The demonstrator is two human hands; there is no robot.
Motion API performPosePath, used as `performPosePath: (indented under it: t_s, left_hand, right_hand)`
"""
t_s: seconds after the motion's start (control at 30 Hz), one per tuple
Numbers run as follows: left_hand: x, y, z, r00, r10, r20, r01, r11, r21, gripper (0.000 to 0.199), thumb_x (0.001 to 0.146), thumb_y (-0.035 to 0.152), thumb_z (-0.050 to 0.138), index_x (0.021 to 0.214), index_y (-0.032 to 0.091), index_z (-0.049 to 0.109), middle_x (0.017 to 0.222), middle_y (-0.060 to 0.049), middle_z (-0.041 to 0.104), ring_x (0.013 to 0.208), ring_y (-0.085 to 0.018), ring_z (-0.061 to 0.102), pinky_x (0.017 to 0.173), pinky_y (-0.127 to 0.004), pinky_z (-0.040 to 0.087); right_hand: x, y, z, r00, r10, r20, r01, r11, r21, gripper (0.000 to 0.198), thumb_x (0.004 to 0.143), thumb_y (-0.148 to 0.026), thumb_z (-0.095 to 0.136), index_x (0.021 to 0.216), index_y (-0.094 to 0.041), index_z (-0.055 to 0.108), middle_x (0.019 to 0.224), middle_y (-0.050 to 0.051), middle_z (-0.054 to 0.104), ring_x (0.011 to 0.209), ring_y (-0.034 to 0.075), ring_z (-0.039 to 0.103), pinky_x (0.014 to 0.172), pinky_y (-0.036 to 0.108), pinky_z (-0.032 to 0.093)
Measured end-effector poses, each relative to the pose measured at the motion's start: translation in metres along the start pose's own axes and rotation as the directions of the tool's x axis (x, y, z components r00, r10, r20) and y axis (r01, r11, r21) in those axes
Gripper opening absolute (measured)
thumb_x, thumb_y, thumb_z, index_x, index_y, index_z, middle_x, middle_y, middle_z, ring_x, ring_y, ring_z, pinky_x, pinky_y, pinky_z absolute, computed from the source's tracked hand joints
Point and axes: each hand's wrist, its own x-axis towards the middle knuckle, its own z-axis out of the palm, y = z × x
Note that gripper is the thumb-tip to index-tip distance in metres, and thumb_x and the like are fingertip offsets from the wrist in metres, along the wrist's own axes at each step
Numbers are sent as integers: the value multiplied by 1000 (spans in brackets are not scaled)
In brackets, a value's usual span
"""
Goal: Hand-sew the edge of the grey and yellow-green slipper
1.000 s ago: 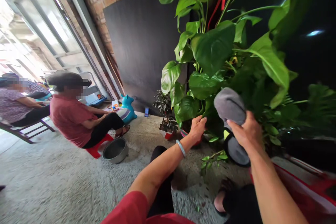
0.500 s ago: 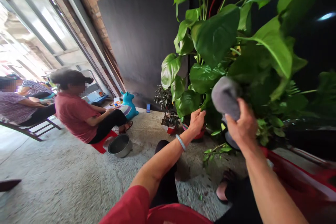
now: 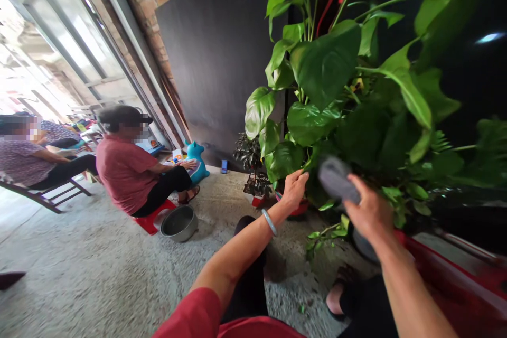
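Note:
A large leafy potted plant (image 3: 315,121) with broad glossy green leaves fills the view in front of me. My left hand (image 3: 294,188), with a pale bangle (image 3: 269,222) at the wrist, is closed in a pinch at the edge of a low leaf (image 3: 312,158). To its right, my right hand (image 3: 370,208) grips a grey cloth (image 3: 336,178), blurred by motion, close beside that leaf. Part of the plant's pot (image 3: 297,207) shows behind my left hand; the leaves hide the rest.
A small plant in a pot (image 3: 257,199) stands left of the big one. Further left are a grey basin (image 3: 179,223), a seated person (image 3: 124,169) on a red stool (image 3: 148,222), and a blue animal toy (image 3: 197,161). A red object (image 3: 439,269) lies at my right.
My right hand has moved down with the grey cloth. My left hand stays at the leaf. The seated person's arm now reaches toward the blue toy.

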Motion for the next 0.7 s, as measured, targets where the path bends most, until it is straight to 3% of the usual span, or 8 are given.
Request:
performPosePath:
  t_s: [0.17, 0.3, 0.37, 0.43, 0.5, 0.57, 0.63, 0.7]
  left_hand:
    - [0, 33, -32, 1000, 23, -10, -23, 1000, 20, 31, 76, 34, 78, 99, 13, 75, 84, -3, 70, 73, -12, 59, 69, -23, 47]
    - [20, 82, -29, 983, 163, -89, -168, 985, -48, 38, 77, 23, 76, 114, 15, 72, 109, -8, 74, 95, -15, 66, 82, -24, 51]
    - [34, 103, -12, 979, 184, -82, -190, 979, -72, 38, 77, 17, 75, 114, 16, 71, 109, -7, 74, 100, -16, 66, 84, -24, 51]
    - [48, 115, 7, 986, 148, -73, -153, 986, -70, 24, 78, 17, 72, 102, 15, 71, 93, -3, 73, 88, -14, 65, 77, -22, 50]
    - [58, 119, 19, 994, 87, -67, -91, 994, -66, 7, 80, 20, 70, 83, 15, 67, 71, 1, 63, 68, -10, 57, 66, -20, 46]
    - [61, 117, 20, 997, 51, -53, -54, 997, -61, 16, 81, 22, 71, 72, 16, 59, 59, 5, 51, 56, -8, 47, 59, -20, 43]
    - [54, 113, 12, 999, 42, -34, -44, 997, -66, 21, 81, 24, 72, 69, 17, 56, 56, 6, 48, 54, -8, 47, 60, -21, 45]
    - [37, 109, 0, 1000, -6, 22, 8, 996, -93, 20, 81, 28, 73, 74, 17, 58, 61, 4, 55, 58, -10, 54, 65, -25, 50]
  right_hand:
    - [-60, 42, 0, 980, 16, 197, -76, 950, 302, 65, 69, -44, 58, 131, -25, 64, 112, 9, 76, 107, 34, 71, 95, 46, 55]
    - [-36, 14, -63, 979, 145, -146, -101, 957, 270, 76, 62, -57, 67, 132, -28, 64, 111, 11, 75, 106, 42, 69, 95, 55, 54]
    - [-6, -25, -82, 939, 59, -337, 15, 977, 213, 73, 71, -57, 65, 140, -32, 59, 127, 11, 70, 118, 42, 64, 101, 55, 50]
    - [20, -60, -79, 928, -44, -371, 103, 985, 141, 71, 82, -49, 60, 149, -30, 50, 138, 12, 65, 127, 40, 60, 106, 53, 47]
    - [30, -77, -62, 965, -119, -232, 136, 989, 60, 72, 85, -39, 57, 154, -23, 45, 138, 16, 65, 125, 40, 62, 106, 54, 46]
    - [19, -71, -43, 987, -159, 4, 158, 986, 44, 72, 79, -31, 57, 149, -19, 51, 131, 16, 69, 118, 39, 66, 103, 53, 49]
    - [-5, -45, -34, 957, -209, 199, 178, 970, 164, 68, 72, -29, 57, 140, -23, 61, 127, 10, 72, 116, 35, 69, 103, 48, 52]
    - [-30, -8, -41, 948, -207, 241, 131, 945, 298, 63, 70, -35, 59, 132, -29, 67, 123, 4, 75, 114, 32, 70, 99, 42, 56]
